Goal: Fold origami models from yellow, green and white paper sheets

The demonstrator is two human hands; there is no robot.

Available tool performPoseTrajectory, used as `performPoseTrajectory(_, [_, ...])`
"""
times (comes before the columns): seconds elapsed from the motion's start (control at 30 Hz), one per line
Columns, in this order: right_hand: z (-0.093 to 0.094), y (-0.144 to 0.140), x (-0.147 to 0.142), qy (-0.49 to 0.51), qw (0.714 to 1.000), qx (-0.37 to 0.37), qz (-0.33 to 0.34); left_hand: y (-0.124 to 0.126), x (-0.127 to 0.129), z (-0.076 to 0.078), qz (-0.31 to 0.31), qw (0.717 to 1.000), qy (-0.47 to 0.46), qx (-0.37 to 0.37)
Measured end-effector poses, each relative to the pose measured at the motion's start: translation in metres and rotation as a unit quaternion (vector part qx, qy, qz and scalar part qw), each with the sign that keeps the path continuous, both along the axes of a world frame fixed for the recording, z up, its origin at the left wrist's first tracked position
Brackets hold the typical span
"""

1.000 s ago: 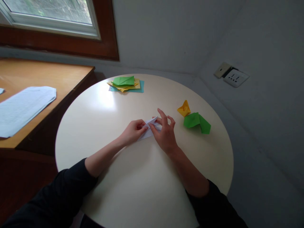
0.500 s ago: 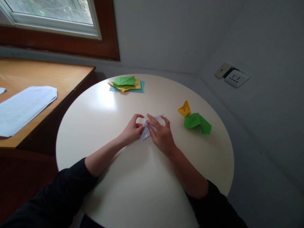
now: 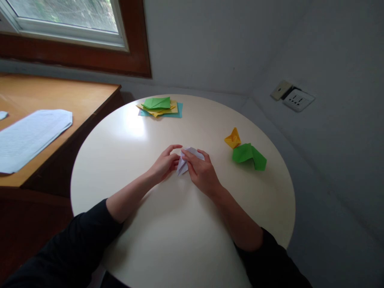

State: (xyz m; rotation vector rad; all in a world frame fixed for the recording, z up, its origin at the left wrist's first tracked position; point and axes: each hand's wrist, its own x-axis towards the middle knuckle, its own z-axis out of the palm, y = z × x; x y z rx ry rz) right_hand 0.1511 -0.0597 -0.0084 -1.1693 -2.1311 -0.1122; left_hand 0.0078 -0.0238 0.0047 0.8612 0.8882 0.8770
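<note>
A piece of white folded paper (image 3: 183,166) is held between my two hands over the middle of the round table, with a pointed corner toward me. My left hand (image 3: 163,165) is at its left edge, index finger arched above and the other fingers curled against the paper. From the right, my right hand (image 3: 204,172) pinches the paper, thumb and fingertips on its upper face. That hand covers part of the paper, so its full shape is hidden.
On the white round table (image 3: 180,224), a folded yellow paper piece (image 3: 233,139) touches a green folded paper (image 3: 249,156) at the right. Stacked coloured papers (image 3: 157,106) lie at the back. White sheets (image 3: 36,136) rest on a wooden desk (image 3: 75,92) at left.
The white paper has turned and looks more bunched together; its long point at the upper right no longer shows. My left fingers have loosened slightly, and the right hand has shifted a little left.
</note>
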Motion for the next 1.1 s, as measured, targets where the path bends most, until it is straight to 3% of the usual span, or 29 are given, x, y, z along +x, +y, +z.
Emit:
performPoseTrajectory(0.3, [0.0011, -0.0019, -0.0014, 0.059, 0.996, 0.041, 0.046, 0.0027, -0.0008, -0.0016, 0.040, 0.999, -0.001, -0.010])
performPoseTrajectory(0.47, [0.0018, -0.0020, 0.0009, 0.138, 0.987, 0.078, -0.030, 0.0070, -0.0038, -0.0003, 0.050, 0.997, -0.056, -0.035])
performPoseTrajectory(0.63, [-0.0022, 0.0029, 0.0031, 0.258, 0.960, 0.006, -0.113, 0.0088, -0.0062, -0.0012, 0.047, 0.993, -0.100, -0.036])
performPoseTrajectory(0.83, [-0.0076, 0.0064, 0.0011, 0.335, 0.929, -0.130, -0.091, 0.0093, -0.0068, -0.0055, 0.016, 0.992, -0.119, -0.026])
performPoseTrajectory(1.1, [-0.0058, 0.0050, 0.0023, 0.339, 0.929, -0.097, -0.115, 0.0056, -0.0066, -0.0062, -0.068, 0.990, -0.121, -0.020])
